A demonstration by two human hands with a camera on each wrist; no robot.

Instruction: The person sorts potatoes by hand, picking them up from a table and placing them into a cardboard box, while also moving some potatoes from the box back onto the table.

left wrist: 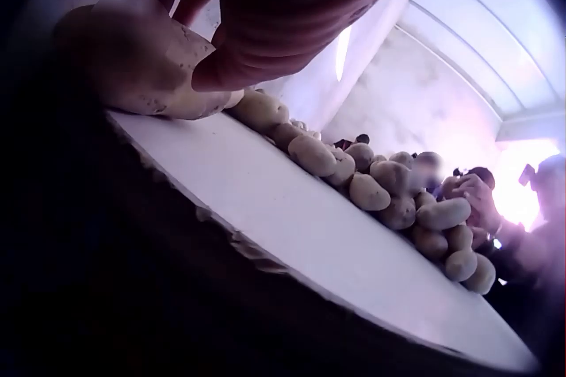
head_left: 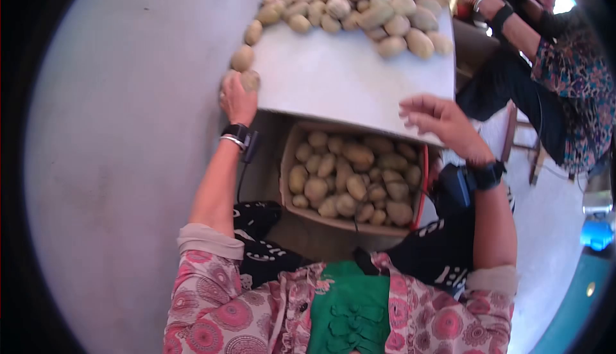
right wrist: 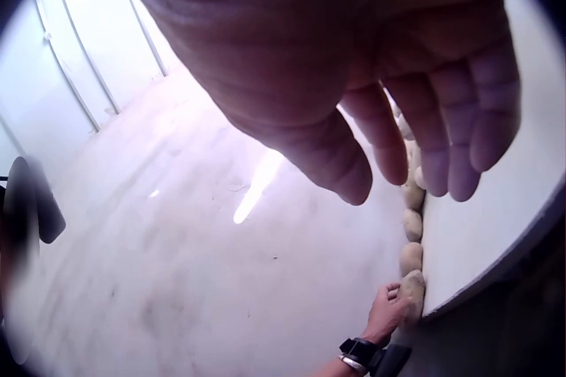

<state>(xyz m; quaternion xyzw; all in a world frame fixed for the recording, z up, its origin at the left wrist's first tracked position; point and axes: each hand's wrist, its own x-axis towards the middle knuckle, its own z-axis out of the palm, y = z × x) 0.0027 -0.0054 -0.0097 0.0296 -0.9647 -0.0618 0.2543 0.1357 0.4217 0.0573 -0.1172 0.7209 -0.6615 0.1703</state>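
- Two hands up at the white worktop (head_left: 346,84) edge.
- Left hand (head_left: 236,100) curls its fingers round one potato (head_left: 249,81) at the worktop's left corner.
- Potato pile (head_left: 359,7) at the far end, box of potatoes (head_left: 350,177) underneath.
- Right hand (head_left: 439,118) hovers, fingers relaxed, holding nothing.

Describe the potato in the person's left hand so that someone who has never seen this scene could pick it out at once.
Start at the white table with its heap of potatoes at the far side. A single row of potatoes runs from the heap along the left edge toward the near corner. The potato ending that row is the only one gripped by the left hand.
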